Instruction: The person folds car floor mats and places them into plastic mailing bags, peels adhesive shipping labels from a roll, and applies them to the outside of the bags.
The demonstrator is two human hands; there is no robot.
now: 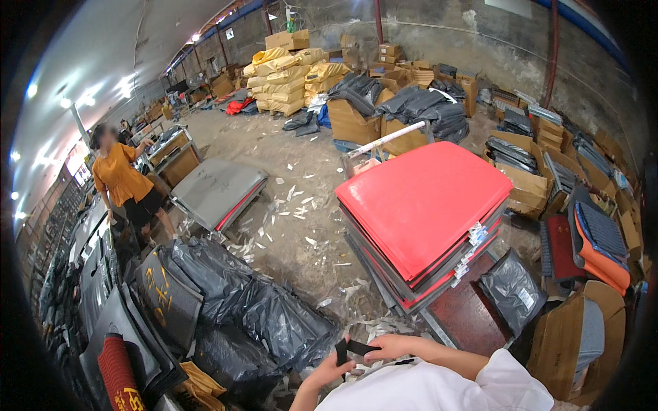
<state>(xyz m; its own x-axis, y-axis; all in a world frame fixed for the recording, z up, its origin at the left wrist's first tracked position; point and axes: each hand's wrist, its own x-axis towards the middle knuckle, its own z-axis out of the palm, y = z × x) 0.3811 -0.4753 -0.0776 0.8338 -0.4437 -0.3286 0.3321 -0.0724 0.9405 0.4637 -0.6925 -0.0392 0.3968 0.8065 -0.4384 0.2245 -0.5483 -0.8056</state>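
A short black strip [360, 348], like a strap or band, stretches between my two hands at waist height. The fingers of my left hand [330, 370] are closed on one end, where the strip bends upright. My right hand [392, 346] pinches the other end from the right. The strip's exact kind is hard to make out. Beyond my hands stands a tall stack of red and dark mats [425, 205], with white tags hanging at its right corner. Black plastic-wrapped bundles [274, 322] lie to the left of my hands, close by.
A lower stack of grey mats [219, 188] stands mid-left, near a person in an orange top [122, 175]. A black bag [513, 291] lies beside the red stack. Open cardboard boxes [558, 346] line the right. White scraps litter the floor [295, 205]; yellow sacks [277, 89] are piled far back.
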